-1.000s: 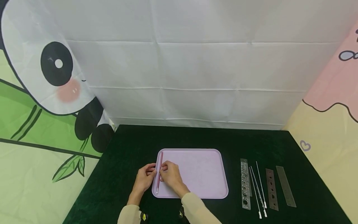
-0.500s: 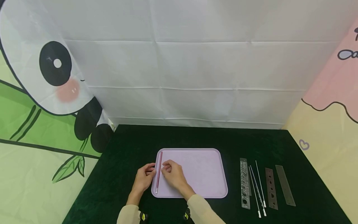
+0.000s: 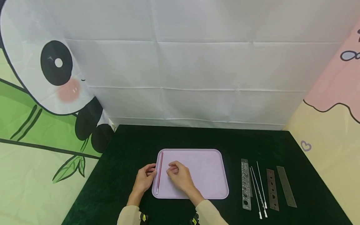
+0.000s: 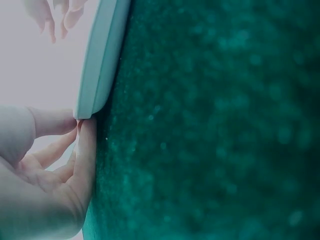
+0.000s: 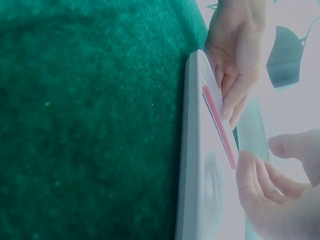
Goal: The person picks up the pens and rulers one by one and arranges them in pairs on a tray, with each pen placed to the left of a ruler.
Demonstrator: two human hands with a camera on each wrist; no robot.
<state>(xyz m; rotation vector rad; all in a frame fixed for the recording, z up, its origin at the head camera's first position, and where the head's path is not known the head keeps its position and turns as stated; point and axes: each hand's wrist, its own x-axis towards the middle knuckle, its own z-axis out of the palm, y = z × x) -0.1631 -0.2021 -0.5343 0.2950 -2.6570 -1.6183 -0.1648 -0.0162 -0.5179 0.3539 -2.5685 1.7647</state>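
Observation:
A pale lilac tray [image 3: 199,175] lies on the dark green cloth. Along its left side rests a thin, straight red stick [image 3: 160,172] with a clear, pale near end. My left hand [image 3: 145,178] pinches the tray's left rim; the left wrist view shows thumb and fingertips meeting at the rim [image 4: 99,65]. Over the tray, to the right of the stick, is my right hand [image 3: 180,178], its fingers bent and nothing held. In the right wrist view its thumb stands apart from the fingers [image 5: 250,175], close to the stick's end [image 5: 220,125].
To the tray's right lie a clear strip with round holes [image 3: 246,187], several thin silvery rods [image 3: 258,193], a brownish strip with cut-outs [image 3: 272,190] and a plain greyish strip [image 3: 287,186]. A white cloth wall [image 3: 197,78] rises behind the table.
My right hand has drawn away from the red stick toward the right, leaving it lying along the tray's left side. The left hand has stayed at the rim.

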